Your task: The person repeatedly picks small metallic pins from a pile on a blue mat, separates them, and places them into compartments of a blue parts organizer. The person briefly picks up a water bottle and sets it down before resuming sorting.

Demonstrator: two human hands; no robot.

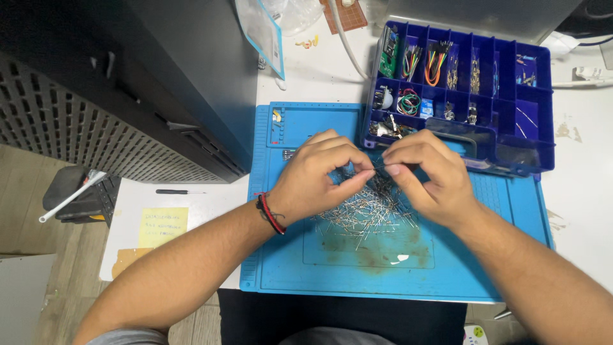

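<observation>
The two hands meet fingertip to fingertip above the middle of the mat, and the grip of each is pressed together on something very thin: the left hand [319, 176] pinches between thumb and forefinger what looks like one small metal pin [378, 168], and the right hand [424, 176] closes on its other end — the piece is too fine to say more about its shape. Holding it raised and between both pinches keeps it apart from the rest, so it can be handled singly. Directly under the grip lies the heap of metal pins [373, 207], loose and crossing one another, spread on the blue work mat [332, 268]; the mat keeps such small parts together on a soft, rimmed surface instead of the bare white desk [581, 185]. Just beyond the grip, touching distance past the right knuckles, stands an open dark blue compartment box [504, 137] with jumper wires, small boards and other components sorted into cells — near enough to reach without shifting the arms. On the left wrist sits a red and black bracelet [270, 214]. Well off to the left of the grip lie a yellow note [163, 227] and a small screwdriver [179, 191], beside a large black case [159, 83].
</observation>
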